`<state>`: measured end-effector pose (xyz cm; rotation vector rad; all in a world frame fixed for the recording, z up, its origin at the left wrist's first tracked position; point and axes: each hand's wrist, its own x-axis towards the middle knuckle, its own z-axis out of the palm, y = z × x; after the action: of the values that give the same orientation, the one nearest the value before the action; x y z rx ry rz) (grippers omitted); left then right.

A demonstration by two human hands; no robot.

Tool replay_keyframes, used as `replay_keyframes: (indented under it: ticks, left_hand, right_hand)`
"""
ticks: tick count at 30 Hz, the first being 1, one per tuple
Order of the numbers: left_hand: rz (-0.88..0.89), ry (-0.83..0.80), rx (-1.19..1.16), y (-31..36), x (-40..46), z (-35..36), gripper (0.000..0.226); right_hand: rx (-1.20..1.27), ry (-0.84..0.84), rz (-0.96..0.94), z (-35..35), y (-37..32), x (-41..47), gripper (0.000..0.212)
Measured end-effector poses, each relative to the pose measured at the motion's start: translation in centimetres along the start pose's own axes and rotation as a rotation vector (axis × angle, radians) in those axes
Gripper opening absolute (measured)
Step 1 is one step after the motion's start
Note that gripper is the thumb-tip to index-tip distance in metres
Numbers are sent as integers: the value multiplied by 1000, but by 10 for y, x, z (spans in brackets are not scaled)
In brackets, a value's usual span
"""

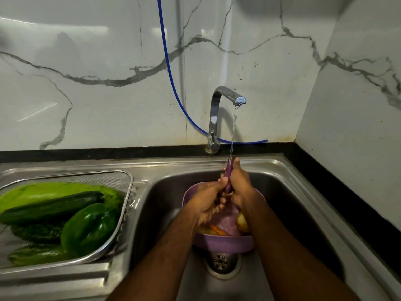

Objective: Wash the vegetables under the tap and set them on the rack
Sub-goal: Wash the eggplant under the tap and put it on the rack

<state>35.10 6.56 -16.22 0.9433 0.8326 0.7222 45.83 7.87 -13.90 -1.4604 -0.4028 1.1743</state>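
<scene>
Far to the left of the grip sits the rack (128, 192), a steel mesh tray on the drainboard, already loaded: a cucumber (52, 206) lying across, a green pepper (90, 228) in front of it, leafy greens (43, 190) behind, more dark green pieces underneath. Coming across to the sink (282, 192), the left hand (206, 200) is curled round the lower part of a slim purple vegetable (228, 181), most likely a small aubergine, and right beside it the right hand (239, 183) is clamped on the upper part, thumb riding up near the tip. Both hands closed on the one piece, then. It stands nearly upright, long axis running up toward the tap (227, 98), and the stream (234, 127) is landing on its top end. Directly below the grip is a lilac colander (223, 244) holding what looks like a carrot (218, 230) and a pale round vegetable (242, 222), unwashed by my reckoning. The move to come runs leftward, well away from the grip, and the left hand is the nearer one to carry it.
</scene>
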Motion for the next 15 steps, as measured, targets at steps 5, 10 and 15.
replay_keyframes:
  ticks: [5,10,15]
  left_hand:
    - [37,-29,-125,1,1,8,21]
    - [144,16,-159,1,4,8,20]
    - [193,113,-234,1,10,8,23]
  right_hand:
    - [200,-49,105,-7,-4,-3,61]
    - [333,-12,107,-13,-2,-3,66]
    - [310,-38,119,-13,-4,4,74]
